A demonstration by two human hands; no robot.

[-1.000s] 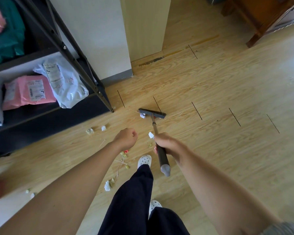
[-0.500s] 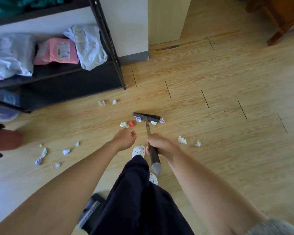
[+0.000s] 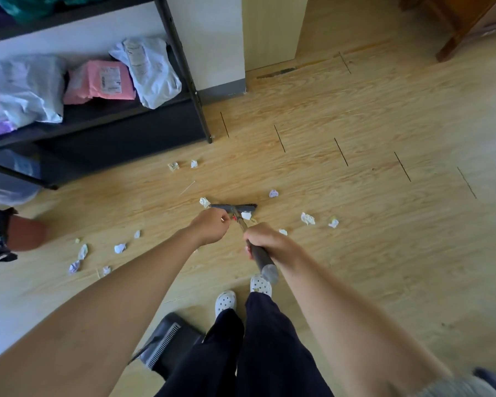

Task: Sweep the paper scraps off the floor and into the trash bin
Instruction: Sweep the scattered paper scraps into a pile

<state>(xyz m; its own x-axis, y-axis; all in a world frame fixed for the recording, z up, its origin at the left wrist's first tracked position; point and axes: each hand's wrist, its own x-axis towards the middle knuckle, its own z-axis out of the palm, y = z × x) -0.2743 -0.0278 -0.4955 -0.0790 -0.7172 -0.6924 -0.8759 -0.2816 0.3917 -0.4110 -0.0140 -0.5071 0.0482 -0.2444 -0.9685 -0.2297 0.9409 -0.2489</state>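
Right grip tight around the broom handle.

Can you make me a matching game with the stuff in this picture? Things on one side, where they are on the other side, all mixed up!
Things
1. pink parcel
2. dustpan
3. broom handle
4. purple paper scrap

Places
A. gripped in the right hand
B. lying just past the broom head
C. on the black shelf
D. down beside the feet

Pairs: 1-C, 2-D, 3-A, 4-B
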